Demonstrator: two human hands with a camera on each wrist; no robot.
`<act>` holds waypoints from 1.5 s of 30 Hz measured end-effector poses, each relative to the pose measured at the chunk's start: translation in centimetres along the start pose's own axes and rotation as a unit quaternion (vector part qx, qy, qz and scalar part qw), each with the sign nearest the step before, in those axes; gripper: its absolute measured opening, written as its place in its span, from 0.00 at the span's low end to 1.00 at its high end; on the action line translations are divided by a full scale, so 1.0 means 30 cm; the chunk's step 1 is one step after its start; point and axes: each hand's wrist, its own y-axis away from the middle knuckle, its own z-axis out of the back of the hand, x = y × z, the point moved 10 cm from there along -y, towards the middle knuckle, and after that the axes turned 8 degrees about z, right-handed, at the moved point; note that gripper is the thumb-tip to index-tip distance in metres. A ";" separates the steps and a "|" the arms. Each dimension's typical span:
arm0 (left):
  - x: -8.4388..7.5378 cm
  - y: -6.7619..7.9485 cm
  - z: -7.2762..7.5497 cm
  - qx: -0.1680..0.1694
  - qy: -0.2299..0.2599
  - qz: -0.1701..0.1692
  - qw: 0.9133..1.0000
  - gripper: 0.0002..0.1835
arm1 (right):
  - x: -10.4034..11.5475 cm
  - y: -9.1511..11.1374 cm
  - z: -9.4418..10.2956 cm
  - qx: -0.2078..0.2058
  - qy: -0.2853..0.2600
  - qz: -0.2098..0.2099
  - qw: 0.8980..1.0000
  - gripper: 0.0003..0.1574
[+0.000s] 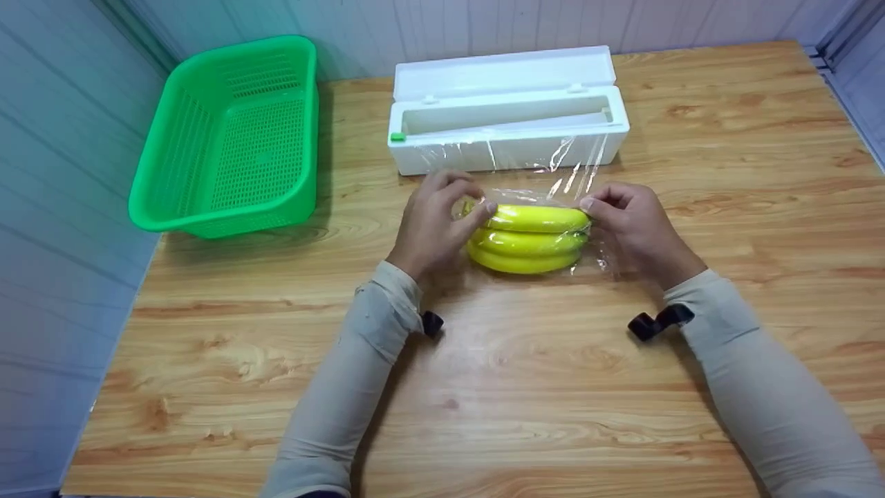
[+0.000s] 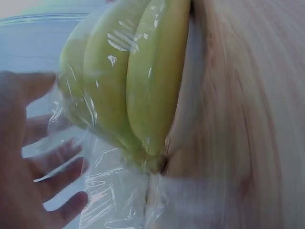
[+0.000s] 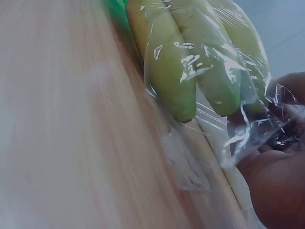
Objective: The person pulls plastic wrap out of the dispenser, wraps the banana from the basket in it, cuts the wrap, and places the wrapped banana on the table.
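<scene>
Pinching the film point(image 1: 572, 178) at the right end of the bananas point(image 1: 529, 242), our right grip point(image 1: 639, 225) is closed, thumb against finger, with the film bunched there in the right wrist view. Our left grip point(image 1: 437, 225) is partly open at the other end: its fingers are spread and slightly bent, touching the film, with the thumb near the top banana.

The bananas are between our two grips, covered by film, just in front of the box point(image 1: 508, 153). We cannot tell whether they rest on the worktop point(image 1: 525, 408) or sit slightly above it. Their joined stem shows in our left wrist view, their tips in the right.

Film runs from the white box, its lid point(image 1: 505, 72) standing open behind, to the bananas. Left of the box, we see a green basket point(image 1: 266, 225).
</scene>
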 end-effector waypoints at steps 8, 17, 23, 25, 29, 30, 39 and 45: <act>0.088 -0.002 0.044 0.019 0.275 0.141 0.951 0.10 | 0.007 -0.006 -0.015 0.019 0.020 0.020 0.999 0.10; -0.090 0.032 0.097 -0.072 0.142 -0.079 0.984 0.07 | 0.006 -0.004 -0.005 0.022 0.047 0.025 0.998 0.13; -0.192 0.074 0.027 -0.055 -0.034 -0.180 0.982 0.13 | 0.006 -0.008 -0.008 0.027 0.037 0.021 0.999 0.15; -0.199 0.080 0.007 -0.042 -0.072 -0.182 0.980 0.15 | 0.001 -0.008 -0.009 0.025 0.022 0.010 0.999 0.15; -0.196 0.083 -0.024 -0.010 -0.112 -0.172 0.979 0.20 | -0.011 -0.006 -0.014 0.019 -0.030 -0.018 0.999 0.14; -0.193 0.083 -0.029 -0.003 -0.115 -0.168 0.979 0.21 | -0.011 -0.006 -0.015 0.019 -0.036 -0.022 0.999 0.14; -0.176 0.077 -0.056 0.025 -0.100 -0.155 0.982 0.20 | 0.030 -0.007 -0.003 0.084 0.095 -0.011 0.992 0.18; -0.174 0.072 -0.061 0.030 -0.104 -0.141 0.984 0.20 | 0.111 -0.002 0.052 0.076 0.191 0.004 0.979 0.21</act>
